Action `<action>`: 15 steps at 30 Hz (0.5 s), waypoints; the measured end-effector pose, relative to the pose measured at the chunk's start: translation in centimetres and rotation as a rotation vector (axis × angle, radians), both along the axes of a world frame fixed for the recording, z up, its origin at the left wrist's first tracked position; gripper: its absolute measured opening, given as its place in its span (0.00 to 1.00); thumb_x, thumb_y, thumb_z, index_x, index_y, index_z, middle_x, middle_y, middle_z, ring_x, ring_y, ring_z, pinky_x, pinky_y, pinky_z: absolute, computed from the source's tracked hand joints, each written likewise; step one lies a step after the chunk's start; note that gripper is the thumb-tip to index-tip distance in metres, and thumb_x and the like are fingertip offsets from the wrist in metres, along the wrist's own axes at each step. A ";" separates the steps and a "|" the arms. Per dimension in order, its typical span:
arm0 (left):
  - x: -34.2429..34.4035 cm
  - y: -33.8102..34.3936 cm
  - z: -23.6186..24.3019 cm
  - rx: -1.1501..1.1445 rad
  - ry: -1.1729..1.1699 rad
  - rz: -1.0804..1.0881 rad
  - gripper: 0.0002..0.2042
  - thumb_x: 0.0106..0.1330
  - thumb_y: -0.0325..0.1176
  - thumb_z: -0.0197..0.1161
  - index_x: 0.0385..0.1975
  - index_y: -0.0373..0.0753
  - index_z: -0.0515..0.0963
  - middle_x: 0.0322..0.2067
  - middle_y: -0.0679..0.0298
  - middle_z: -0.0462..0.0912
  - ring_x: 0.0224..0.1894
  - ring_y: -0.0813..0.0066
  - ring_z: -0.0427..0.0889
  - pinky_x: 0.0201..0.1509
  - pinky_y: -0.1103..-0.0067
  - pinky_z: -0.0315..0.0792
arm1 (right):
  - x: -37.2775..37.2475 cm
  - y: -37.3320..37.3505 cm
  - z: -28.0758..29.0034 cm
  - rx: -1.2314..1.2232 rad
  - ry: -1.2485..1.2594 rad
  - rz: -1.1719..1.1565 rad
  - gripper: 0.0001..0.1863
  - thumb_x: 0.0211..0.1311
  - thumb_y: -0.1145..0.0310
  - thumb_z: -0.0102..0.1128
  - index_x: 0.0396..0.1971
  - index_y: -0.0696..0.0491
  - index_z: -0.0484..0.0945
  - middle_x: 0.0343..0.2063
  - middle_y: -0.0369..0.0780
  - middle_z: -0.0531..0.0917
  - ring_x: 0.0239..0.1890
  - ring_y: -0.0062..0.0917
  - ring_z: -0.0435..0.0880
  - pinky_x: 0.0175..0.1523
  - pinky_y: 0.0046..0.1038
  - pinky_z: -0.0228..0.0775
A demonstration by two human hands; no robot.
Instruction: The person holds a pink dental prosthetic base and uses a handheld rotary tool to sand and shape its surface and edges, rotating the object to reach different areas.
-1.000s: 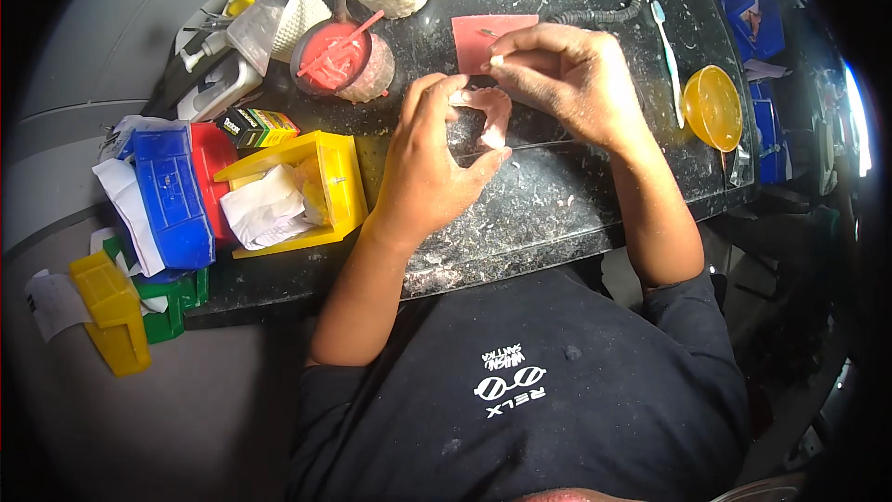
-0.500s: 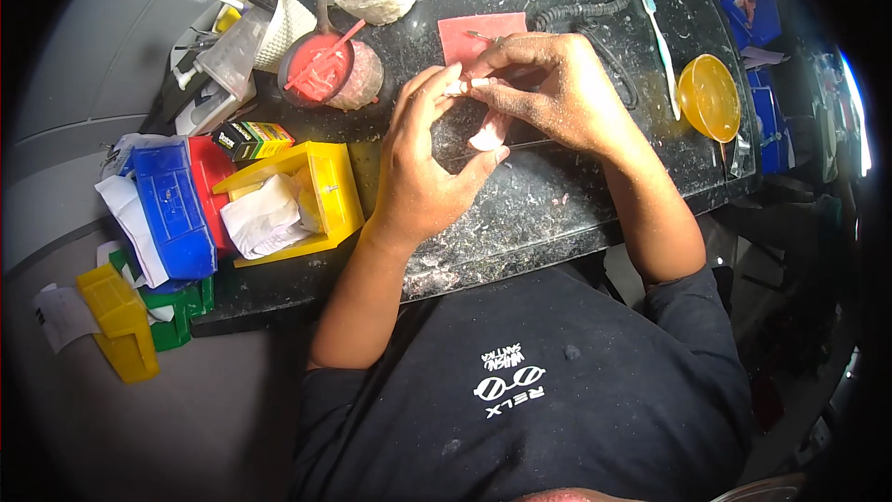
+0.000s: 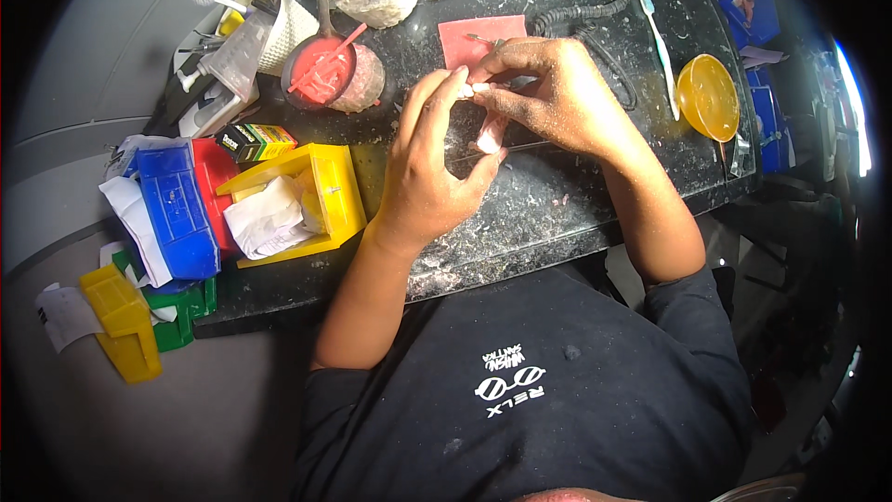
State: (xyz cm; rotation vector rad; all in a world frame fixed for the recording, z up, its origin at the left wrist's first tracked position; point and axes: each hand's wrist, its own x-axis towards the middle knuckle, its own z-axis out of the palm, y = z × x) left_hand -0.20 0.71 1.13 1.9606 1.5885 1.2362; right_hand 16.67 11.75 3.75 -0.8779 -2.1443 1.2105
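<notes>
Between both hands is a small pink and white piece that looks like a denture (image 3: 490,135), with whitish tooth-like bits at its upper end and a pink-white lower part. My left hand (image 3: 432,153) curves around its left side, fingertips on the upper end and thumb near the lower part. From the right, my right hand (image 3: 548,93) pinches the upper end between thumb and fingers. Fingers hide much of the piece. Just beyond my right hand lies a pink wax sheet (image 3: 457,37), with a thin metal tip (image 3: 476,37) showing over it.
A handled pan (image 3: 295,63) of pink wax strips stands at left, near a white holder (image 3: 290,33) of tools. Below are a small box (image 3: 255,141) and yellow bin (image 3: 348,191). A toothbrush (image 3: 662,56), amber bowl (image 3: 708,98) and black coiled cord (image 3: 581,14) lie right.
My left fingertips have shifted slightly right, closer to the right hand's. The denture has turned a little, its lower end showing narrower. Both hands still hold it.
</notes>
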 end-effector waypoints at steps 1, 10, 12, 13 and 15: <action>-0.1 0.0 0.1 0.011 0.030 0.002 0.39 0.48 0.26 0.80 0.64 0.31 0.70 0.59 0.48 0.72 0.60 0.58 0.78 0.64 0.69 0.75 | 0.0 -0.1 0.2 -0.037 0.005 0.001 0.11 0.59 0.70 0.71 0.38 0.60 0.87 0.32 0.45 0.89 0.35 0.28 0.90 0.46 0.30 0.81; -0.5 0.1 -0.9 -0.110 -0.462 -0.115 0.37 0.54 0.28 0.78 0.64 0.27 0.68 0.54 0.51 0.75 0.54 0.63 0.82 0.58 0.71 0.76 | 0.3 0.5 0.2 -0.310 -0.015 0.038 0.10 0.61 0.70 0.66 0.37 0.61 0.86 0.30 0.43 0.88 0.31 0.23 0.88 0.42 0.27 0.81; -0.5 0.1 -1.2 -0.155 -0.546 -0.133 0.36 0.55 0.28 0.77 0.64 0.26 0.67 0.54 0.52 0.75 0.53 0.65 0.82 0.59 0.71 0.76 | 0.4 0.5 0.6 -0.462 -0.050 0.029 0.10 0.61 0.70 0.67 0.36 0.61 0.86 0.29 0.42 0.88 0.30 0.22 0.87 0.41 0.27 0.80; -0.5 0.0 -1.2 -0.199 -0.630 -0.144 0.36 0.56 0.28 0.77 0.64 0.25 0.67 0.54 0.53 0.75 0.53 0.67 0.82 0.59 0.71 0.76 | 0.4 0.5 0.6 -0.531 -0.012 0.036 0.10 0.60 0.70 0.67 0.36 0.62 0.86 0.28 0.41 0.87 0.28 0.22 0.86 0.39 0.26 0.81; -0.4 0.0 -0.8 -0.220 -0.650 -0.162 0.34 0.58 0.27 0.76 0.63 0.24 0.67 0.53 0.53 0.75 0.54 0.67 0.82 0.59 0.71 0.76 | 0.5 0.6 0.3 -0.602 0.031 0.041 0.10 0.60 0.70 0.67 0.35 0.62 0.86 0.28 0.40 0.87 0.27 0.21 0.85 0.36 0.26 0.81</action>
